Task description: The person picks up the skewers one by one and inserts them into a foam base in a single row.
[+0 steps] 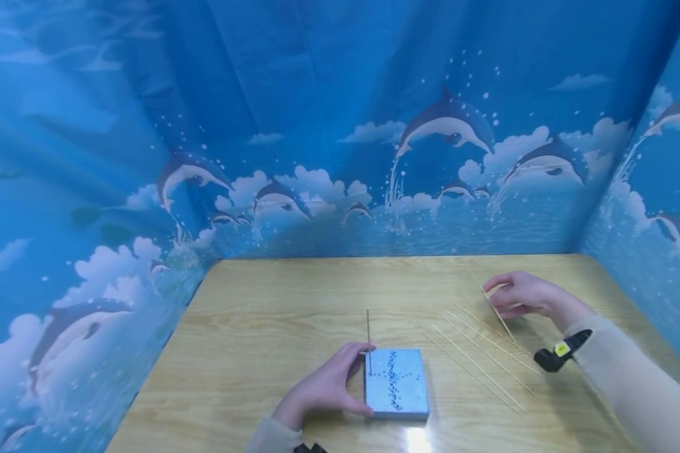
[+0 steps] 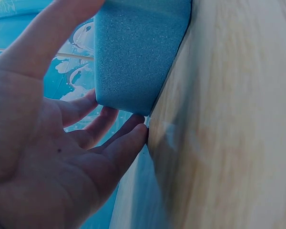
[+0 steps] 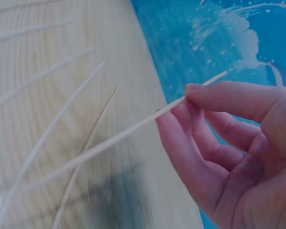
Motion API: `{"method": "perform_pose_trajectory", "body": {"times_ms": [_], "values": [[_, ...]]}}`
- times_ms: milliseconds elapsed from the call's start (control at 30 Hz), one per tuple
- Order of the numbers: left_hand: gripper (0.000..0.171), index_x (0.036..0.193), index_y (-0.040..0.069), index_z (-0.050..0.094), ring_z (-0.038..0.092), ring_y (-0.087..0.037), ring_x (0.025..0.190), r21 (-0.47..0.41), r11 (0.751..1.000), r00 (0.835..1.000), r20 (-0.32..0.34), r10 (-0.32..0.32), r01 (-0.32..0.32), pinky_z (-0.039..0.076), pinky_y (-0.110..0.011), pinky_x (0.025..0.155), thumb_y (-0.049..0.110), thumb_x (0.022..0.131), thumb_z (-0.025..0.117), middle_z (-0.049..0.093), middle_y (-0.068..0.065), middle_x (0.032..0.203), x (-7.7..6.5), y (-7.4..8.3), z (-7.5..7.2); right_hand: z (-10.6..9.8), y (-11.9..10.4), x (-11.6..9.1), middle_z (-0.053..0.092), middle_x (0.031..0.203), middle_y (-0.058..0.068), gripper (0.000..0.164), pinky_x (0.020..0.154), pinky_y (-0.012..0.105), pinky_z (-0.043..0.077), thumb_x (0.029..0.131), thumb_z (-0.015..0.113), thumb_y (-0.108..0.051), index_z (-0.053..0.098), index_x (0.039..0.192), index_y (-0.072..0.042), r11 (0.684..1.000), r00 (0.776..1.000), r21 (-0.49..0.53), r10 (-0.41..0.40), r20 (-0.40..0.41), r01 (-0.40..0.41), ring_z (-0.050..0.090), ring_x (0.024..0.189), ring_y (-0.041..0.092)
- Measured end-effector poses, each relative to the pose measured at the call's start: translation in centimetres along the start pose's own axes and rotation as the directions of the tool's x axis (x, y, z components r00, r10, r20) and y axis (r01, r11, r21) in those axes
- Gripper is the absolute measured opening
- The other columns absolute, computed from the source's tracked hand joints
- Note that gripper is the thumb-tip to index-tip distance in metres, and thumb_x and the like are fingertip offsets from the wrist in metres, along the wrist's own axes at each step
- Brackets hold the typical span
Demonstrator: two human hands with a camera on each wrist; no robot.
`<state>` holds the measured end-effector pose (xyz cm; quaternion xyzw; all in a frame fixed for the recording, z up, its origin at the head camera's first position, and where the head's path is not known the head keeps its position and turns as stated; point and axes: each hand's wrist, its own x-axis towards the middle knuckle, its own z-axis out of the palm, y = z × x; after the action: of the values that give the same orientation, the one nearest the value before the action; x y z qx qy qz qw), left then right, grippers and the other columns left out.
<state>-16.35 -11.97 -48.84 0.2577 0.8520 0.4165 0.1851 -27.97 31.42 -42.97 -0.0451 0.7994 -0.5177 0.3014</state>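
The blue foam block (image 1: 399,396) sits on the table at the lower centre of the frame, its top face marked with dark dots (image 1: 393,374) in a rough cross. A thin upright stick (image 1: 368,327) stands in it, its lower end meeting the top face close to the left edge.

Your left hand (image 1: 328,380) holds the block from its left side. Your thumb and forefinger are spread apart, the thumb at the near left corner, the forefinger at the far left corner. In the left wrist view your other fingertips gather along the block's lower edge.

Toward the right of the frame, your right hand (image 1: 527,297) pinches a second stick (image 3: 119,136) between thumb and forefinger near one end; your remaining fingers curl loosely below. That stick slants down over the table; you cannot tell from these views whether its far end touches anything.

Between the block and your right hand, several loose sticks (image 1: 478,369) lie side by side on the wooden table (image 1: 289,302), slanting toward the lower right. A pale sleeve (image 1: 629,371) covers your right arm, with a black device (image 1: 552,358) at the wrist. Behind, a blue dolphin-print curtain (image 1: 317,94) fills the upper frame.
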Motion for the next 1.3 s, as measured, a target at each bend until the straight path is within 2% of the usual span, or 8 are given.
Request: {"method": "perform_pose_trajectory", "body": {"times_ms": [167,300,600,767,1033,1300], "values": [[0.109,0.150,0.016,0.035,0.040,-0.021,0.142,0.001,1.000,1.000,-0.003,-0.006,0.006,0.034,-0.031,0.120,0.039,0.060,0.092,0.040,-0.002,0.151,0.0,-0.1,0.0,0.7,-0.9,-0.5,0.066,0.098,0.005,0.059,0.084,0.035,0.064,0.093,0.062,-0.007,0.032,0.138,0.018,0.997,0.999,0.048,-0.053,-0.008,0.053,0.067,0.089,0.016],[0.109,0.150,0.016,0.035,0.040,-0.021,0.142,0.002,1.000,1.000,-0.003,0.000,0.000,0.033,-0.032,0.121,0.040,0.060,0.092,0.040,-0.003,0.151,0.0,-0.2,0.1,1.3,-1.7,-0.8,0.065,0.098,0.003,0.057,0.086,0.035,0.063,0.093,0.064,-0.009,0.036,0.136,0.016,0.995,0.997,0.069,-0.070,-0.030,0.072,0.067,0.091,0.017],[0.110,0.150,0.014,0.033,0.037,-0.023,0.144,-0.037,0.999,1.000,0.006,-0.004,0.004,0.031,-0.033,0.122,0.036,0.059,0.092,0.038,-0.005,0.153,0.0,-0.1,0.1,2.6,-3.4,-1.5,0.068,0.096,0.000,0.029,0.090,0.038,0.062,0.093,0.065,-0.006,0.053,0.119,-0.006,0.974,0.988,0.176,-0.126,-0.086,0.140,0.068,0.089,0.014],[0.110,0.150,0.014,0.033,0.038,-0.022,0.144,-0.044,0.999,1.000,0.008,-0.012,0.013,0.032,-0.032,0.122,0.034,0.060,0.092,0.038,-0.005,0.153,0.0,0.0,0.0,4.0,-4.7,-2.4,0.069,0.094,-0.003,0.022,0.086,0.035,0.063,0.092,0.064,-0.002,0.058,0.109,-0.014,0.949,0.977,0.247,-0.167,-0.136,0.196,0.069,0.088,0.012],[0.110,0.150,0.016,0.034,0.039,-0.020,0.143,-0.039,0.999,1.000,0.007,-0.019,0.019,0.033,-0.031,0.121,0.036,0.059,0.092,0.039,-0.003,0.152,-0.1,-0.2,0.1,6.6,-6.8,-3.8,0.069,0.094,0.000,0.021,0.082,0.034,0.064,0.091,0.065,0.002,0.064,0.101,-0.017,0.896,0.936,0.291,-0.281,-0.210,0.334,0.069,0.087,0.014],[0.110,0.150,0.016,0.033,0.040,-0.020,0.143,-0.041,0.999,1.000,0.010,-0.020,0.021,0.033,-0.031,0.121,0.036,0.060,0.092,0.038,-0.003,0.153,0.1,-0.2,0.0,9.1,-8.0,-4.7,0.071,0.088,0.001,0.022,0.076,0.034,0.065,0.087,0.067,0.006,0.065,0.097,-0.013,0.844,0.862,0.230,-0.416,-0.289,0.484,0.070,0.081,0.015]]}}
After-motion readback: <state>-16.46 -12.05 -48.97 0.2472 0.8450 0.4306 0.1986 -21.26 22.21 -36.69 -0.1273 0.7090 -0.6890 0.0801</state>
